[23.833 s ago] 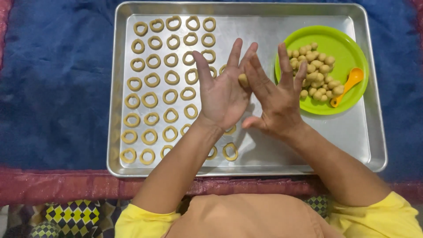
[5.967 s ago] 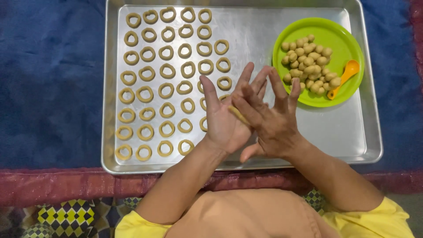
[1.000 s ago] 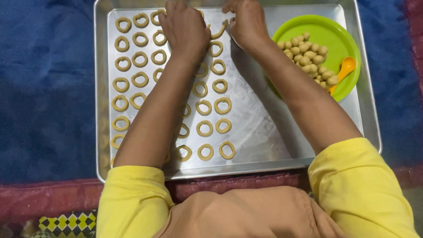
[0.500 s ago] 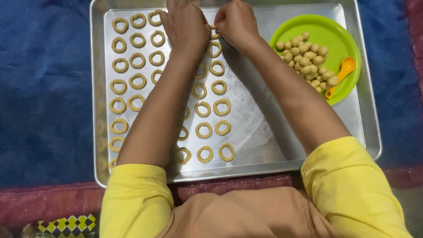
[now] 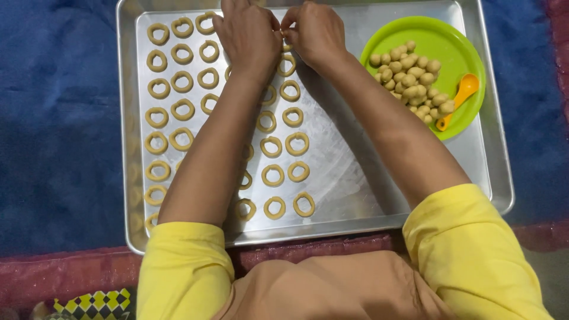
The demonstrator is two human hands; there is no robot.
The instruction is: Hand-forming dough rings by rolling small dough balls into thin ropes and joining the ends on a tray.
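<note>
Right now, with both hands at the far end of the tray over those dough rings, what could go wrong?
1. The left forearm lies across several rows of dough rings; dropping it could flatten them.
2. Left hand and right hand pinch together over a partly hidden ring; a neighbour could get nudged.
3. The right forearm passes close to the green plate of dough balls; a sideways swing might jostle it.

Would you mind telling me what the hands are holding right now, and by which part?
Both hands, the left hand and right hand, meet fingertip to fingertip over the tray, apparently pinching a small dough piece that is mostly hidden; where they grip it cannot be told.
</note>
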